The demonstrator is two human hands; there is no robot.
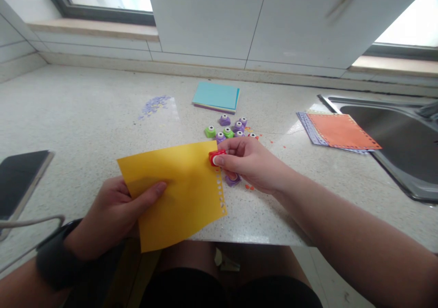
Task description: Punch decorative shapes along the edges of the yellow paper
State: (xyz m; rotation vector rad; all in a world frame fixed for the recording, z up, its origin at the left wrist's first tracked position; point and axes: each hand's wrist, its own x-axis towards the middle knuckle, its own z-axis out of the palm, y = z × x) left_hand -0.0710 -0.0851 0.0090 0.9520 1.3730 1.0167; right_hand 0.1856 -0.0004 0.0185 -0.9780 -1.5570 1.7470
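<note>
My left hand (126, 203) grips a yellow sheet of paper (181, 185) by its left side, thumb on top. Pinched in my right hand (249, 162) is a small red craft punch (215, 158) with a white button. The punch sits on the sheet's right edge near the upper corner, my thumb on its button. Below it, a row of small punched holes runs down that edge. Just beyond the sheet, several purple and green punches (227, 132) stand in a cluster. One purple punch (233, 179) lies partly under my right hand.
A stack of blue and other coloured paper (217, 96) lies at the back. Purple paper bits (155, 106) are heaped at left. Punched orange and lilac sheets (345, 132) overlap the rim of a steel sink (393, 180). A dark tablet-like device (22, 180) and a cable are at far left.
</note>
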